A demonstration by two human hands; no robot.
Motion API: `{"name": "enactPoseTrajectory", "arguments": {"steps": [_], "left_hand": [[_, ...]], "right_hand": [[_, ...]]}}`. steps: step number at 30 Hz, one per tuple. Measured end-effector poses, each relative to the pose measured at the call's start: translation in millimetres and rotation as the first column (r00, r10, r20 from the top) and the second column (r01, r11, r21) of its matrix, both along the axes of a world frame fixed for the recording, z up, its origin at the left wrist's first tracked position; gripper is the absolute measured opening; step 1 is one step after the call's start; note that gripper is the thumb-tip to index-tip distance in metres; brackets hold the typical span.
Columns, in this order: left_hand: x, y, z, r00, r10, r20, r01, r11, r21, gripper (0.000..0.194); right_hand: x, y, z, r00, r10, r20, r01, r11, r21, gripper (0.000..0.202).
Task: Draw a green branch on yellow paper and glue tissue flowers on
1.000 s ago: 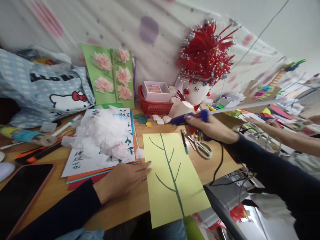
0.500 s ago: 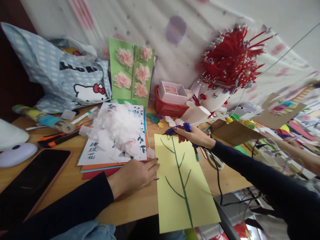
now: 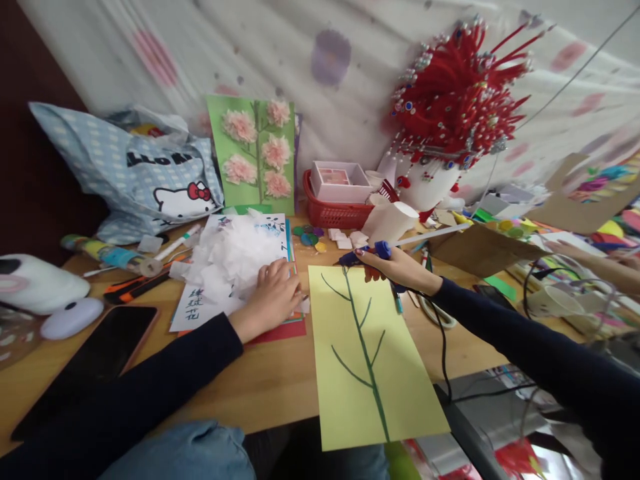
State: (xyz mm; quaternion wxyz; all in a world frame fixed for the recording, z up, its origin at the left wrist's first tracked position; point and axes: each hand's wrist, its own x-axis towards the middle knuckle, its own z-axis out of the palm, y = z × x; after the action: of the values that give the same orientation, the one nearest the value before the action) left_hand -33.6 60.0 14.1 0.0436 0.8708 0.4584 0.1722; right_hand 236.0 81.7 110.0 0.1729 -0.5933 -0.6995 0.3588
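i have the right hand (image 3: 404,268) closed around a blue plastic glue gun (image 3: 383,251), its nozzle near the top edge of a rectangular yellow paper sheet (image 3: 400,390) painted with a dark green branching stem (image 3: 363,339). the sheet lies on the pale wooden bench (image 3: 277,373), its lower end jutting past the front edge. i see the left hand (image 3: 270,293) with its fingers bent at the edge of a loose heap of thin white paper squares (image 3: 227,250); the fingertips are poorly shown, so i cannot tell whether they pinch any. beyond the heap, a green card with pink ruffled flowers (image 3: 250,143) stands beside a red plastic basket (image 3: 340,215).
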Motion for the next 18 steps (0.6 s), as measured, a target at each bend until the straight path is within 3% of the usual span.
{"name": "enactPoseTrajectory", "arguments": {"steps": [9, 14, 18], "left_hand": [[-2.6, 9.2, 3.6, 1.0, 0.017, 0.014, -0.016, 0.997, -0.081, 0.018], [-38.9, 18.1, 17.4, 0.984, 0.16, 0.079, -0.157, 0.987, -0.047, 0.018], [-72.6, 10.2, 30.9, 0.944, 0.308, 0.12, -0.313, 0.949, 0.026, 0.009]], "right_hand": [[8.8, 0.7, -2.4, 1.0, 0.012, -0.028, -0.012, 1.0, 0.002, 0.064], [8.5, 5.6, -4.2, 0.999, 0.021, -0.042, -0.021, 1.0, -0.008, 0.062], [-1.2, 12.5, -7.2, 0.997, 0.057, -0.05, -0.059, 0.998, -0.034, 0.063]]}}
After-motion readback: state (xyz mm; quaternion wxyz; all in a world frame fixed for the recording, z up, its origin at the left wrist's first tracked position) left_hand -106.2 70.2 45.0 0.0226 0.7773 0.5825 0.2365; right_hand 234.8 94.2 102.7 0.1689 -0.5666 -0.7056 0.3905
